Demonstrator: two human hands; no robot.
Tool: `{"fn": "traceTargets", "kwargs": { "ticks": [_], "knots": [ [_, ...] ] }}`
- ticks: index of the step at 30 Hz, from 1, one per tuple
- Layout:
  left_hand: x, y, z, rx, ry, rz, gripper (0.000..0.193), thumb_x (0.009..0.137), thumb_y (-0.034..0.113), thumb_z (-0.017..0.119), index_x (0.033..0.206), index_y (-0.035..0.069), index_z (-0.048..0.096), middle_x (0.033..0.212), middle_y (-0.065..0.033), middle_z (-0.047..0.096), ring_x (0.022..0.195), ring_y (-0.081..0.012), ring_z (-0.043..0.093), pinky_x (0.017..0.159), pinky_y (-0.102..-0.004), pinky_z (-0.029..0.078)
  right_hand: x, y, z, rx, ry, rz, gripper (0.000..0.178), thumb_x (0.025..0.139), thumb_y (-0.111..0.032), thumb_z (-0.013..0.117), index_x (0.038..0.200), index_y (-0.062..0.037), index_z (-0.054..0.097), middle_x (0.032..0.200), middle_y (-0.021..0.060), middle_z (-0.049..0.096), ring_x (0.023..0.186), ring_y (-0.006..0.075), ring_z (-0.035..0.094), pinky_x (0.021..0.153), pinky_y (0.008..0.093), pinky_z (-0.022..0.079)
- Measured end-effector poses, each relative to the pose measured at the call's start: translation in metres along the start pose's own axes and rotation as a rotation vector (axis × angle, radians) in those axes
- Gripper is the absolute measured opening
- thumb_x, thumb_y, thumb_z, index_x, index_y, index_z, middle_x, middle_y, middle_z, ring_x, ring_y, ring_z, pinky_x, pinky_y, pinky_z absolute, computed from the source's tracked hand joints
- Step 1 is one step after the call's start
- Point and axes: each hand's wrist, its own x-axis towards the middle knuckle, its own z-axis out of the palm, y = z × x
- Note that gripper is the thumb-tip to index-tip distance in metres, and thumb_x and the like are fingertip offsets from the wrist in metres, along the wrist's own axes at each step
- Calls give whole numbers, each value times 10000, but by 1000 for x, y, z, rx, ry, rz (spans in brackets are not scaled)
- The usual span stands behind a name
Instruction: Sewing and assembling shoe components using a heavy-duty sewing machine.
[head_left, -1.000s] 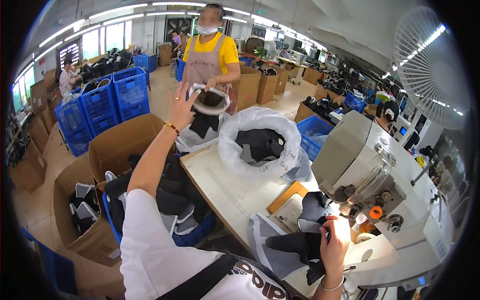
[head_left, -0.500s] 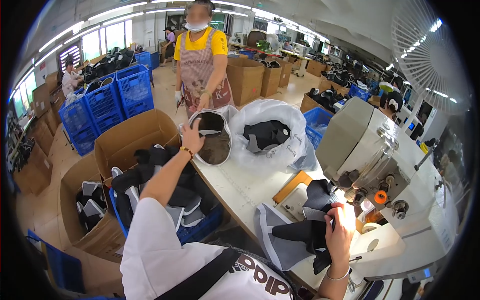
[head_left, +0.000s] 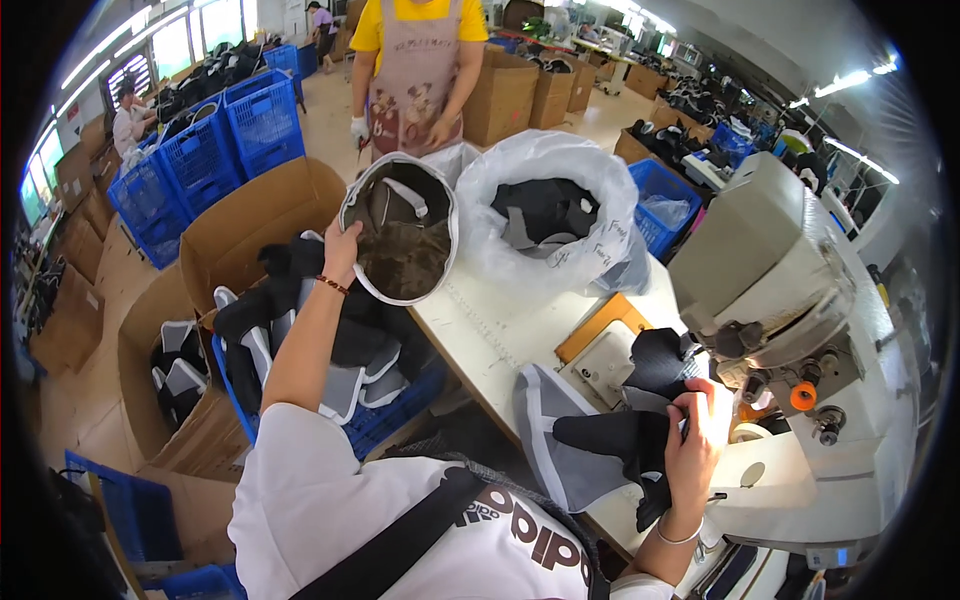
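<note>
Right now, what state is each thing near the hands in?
White-rimmed round piece: gripped at its rim by the left hand, mouth open
Grey-and-black fabric: held by the right hand, partly on the table
White plastic bag: open, dark pieces inside
Blue crate beside the table: loaded
Sewing machine: running or stopped, cannot tell
</note>
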Motion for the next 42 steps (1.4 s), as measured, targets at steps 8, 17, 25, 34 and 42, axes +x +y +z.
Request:
{"fn": "traceTargets", "kwargs": {
  "ticks": [8, 17, 25, 34, 42],
  "knots": [
    [-95, 89, -7, 86, 61, 154, 501, 970, -24, 502, 1471, -3, 506, 1361, -87, 631, 1217, -187, 602, 1061, -331, 463, -3, 4, 3, 48, -86, 57, 188, 827, 68, 693, 969, -4, 593, 1179, 170, 610, 1104, 381, 570, 986, 476, 454],
    [-153, 103, 11, 152, 88, 368, 592, 993, -24, 496, 1568, -36, 358, 1500, -136, 522, 1349, -199, 517, 1165, -333, 362, -6, 10, 5, 35, -96, 61, 122, 867, 39, 674, 956, 7, 598, 1191, 171, 613, 1120, 367, 570, 977, 481, 457],
    [-150, 93, -19, 496, 169, 482, 481, 1019, 11, 523, 1492, -64, 471, 1468, -134, 585, 1352, -195, 536, 1143, -314, 366, -4, 7, 2, 26, -110, 66, 110, 891, 28, 657, 970, 1, 586, 1199, 183, 614, 1127, 380, 573, 986, 483, 455],
    [-137, 71, -130, 1024, 243, 572, 491, 995, -7, 567, 1483, 11, 511, 1376, -196, 663, 1274, -296, 639, 1062, -333, 460, -8, 14, 5, 8, -116, 94, 68, 918, 16, 633, 962, 19, 581, 1207, 197, 613, 1127, 380, 578, 997, 488, 452],
    [-139, -7, -228, 1091, 483, 146, 611, 975, 146, 667, 1489, -38, 394, 1340, -320, 603, 1243, -461, 600, 1041, -450, 471, -10, 20, 4, 29, -131, 78, 63, 923, 16, 627, 965, 27, 580, 1222, 209, 616, 1138, 384, 574, 1006, 497, 451]
  ]
}}
